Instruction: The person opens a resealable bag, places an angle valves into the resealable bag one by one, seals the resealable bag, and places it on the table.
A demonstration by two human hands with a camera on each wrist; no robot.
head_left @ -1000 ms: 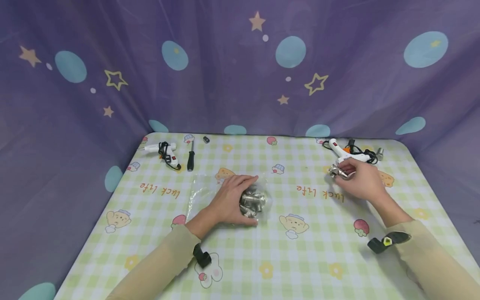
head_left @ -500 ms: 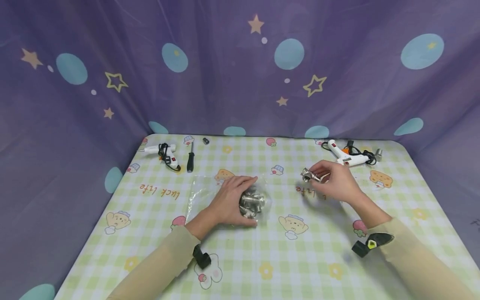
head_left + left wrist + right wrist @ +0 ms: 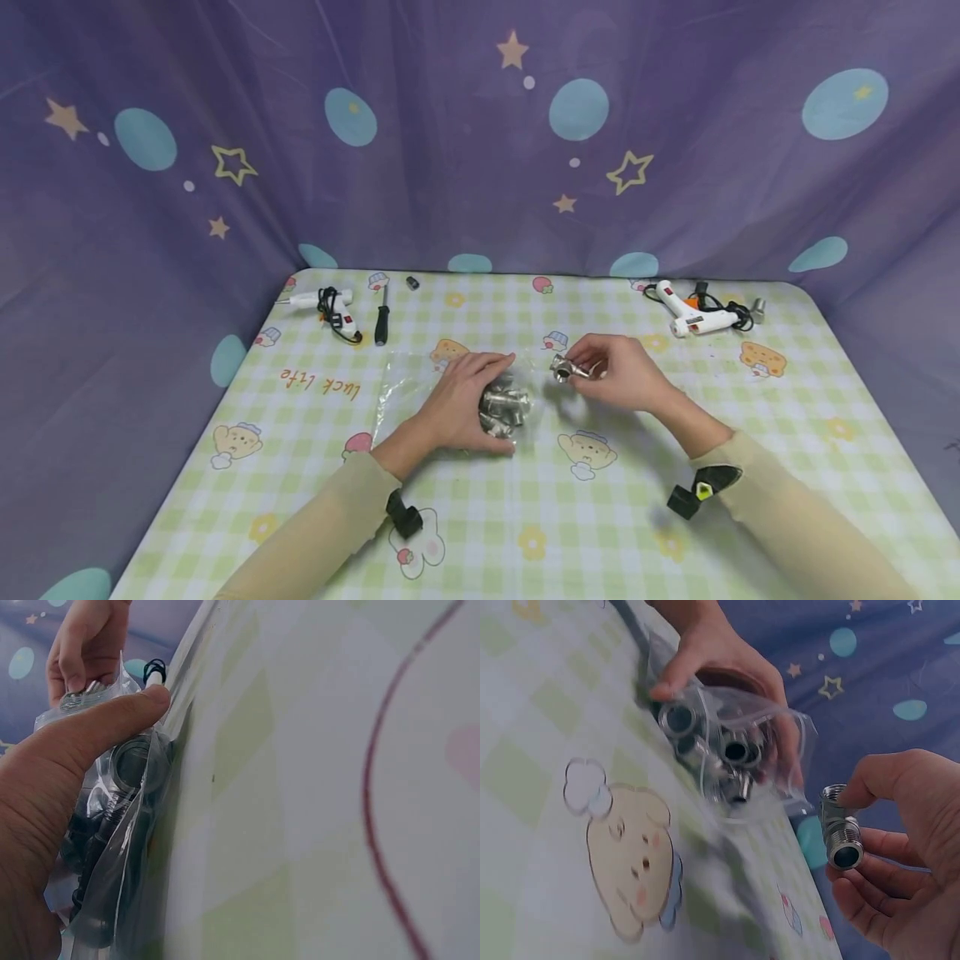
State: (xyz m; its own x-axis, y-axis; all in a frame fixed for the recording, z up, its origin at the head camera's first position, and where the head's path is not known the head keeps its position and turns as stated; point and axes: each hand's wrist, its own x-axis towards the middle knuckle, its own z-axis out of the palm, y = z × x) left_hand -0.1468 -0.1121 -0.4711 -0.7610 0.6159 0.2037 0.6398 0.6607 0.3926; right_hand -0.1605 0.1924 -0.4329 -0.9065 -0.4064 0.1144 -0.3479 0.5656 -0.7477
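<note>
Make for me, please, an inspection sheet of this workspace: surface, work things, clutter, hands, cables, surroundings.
Surface: tablecloth, green-and-white checks with cartoon prints.
Job's things: clear plastic bag containing metal fittings; one threaded fitting outside it.
Clutter: at far left, white glue gun, screwdriver and small dark piece; at far right, second glue gun and metal piece.
Hands: left hand grips the bag; right hand holds the threaded fitting beside it.
Cables: black cable bundled at the left gun, another black cable at the right gun.
Surroundings: purple curtain with stars and blue ovals.
</note>
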